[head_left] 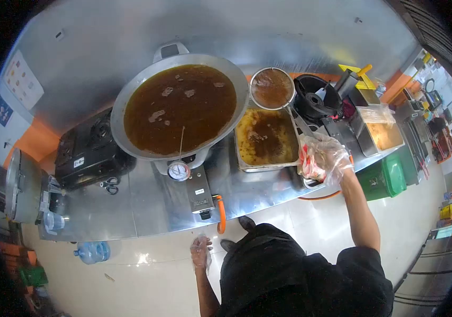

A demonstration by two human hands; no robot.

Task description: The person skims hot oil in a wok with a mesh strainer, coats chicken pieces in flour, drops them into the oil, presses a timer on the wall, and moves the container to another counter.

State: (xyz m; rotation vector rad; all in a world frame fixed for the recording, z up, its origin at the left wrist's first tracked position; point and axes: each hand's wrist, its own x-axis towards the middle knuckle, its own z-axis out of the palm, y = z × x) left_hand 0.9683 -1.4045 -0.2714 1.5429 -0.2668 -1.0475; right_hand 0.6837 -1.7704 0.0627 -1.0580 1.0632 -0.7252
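My right hand [336, 160] is at the red-and-white packet [312, 168], just right of the tray [267, 167]; clasped, I can't tell! Left hand [200, 253] dangles loose, farther off.

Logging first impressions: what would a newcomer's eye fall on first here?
The large pan of brown liquid, a dial thermometer at its near rim, stands out left of centre. To its right is a metal tray; beside that, the gloved right hand is at a red-and-white bundle.
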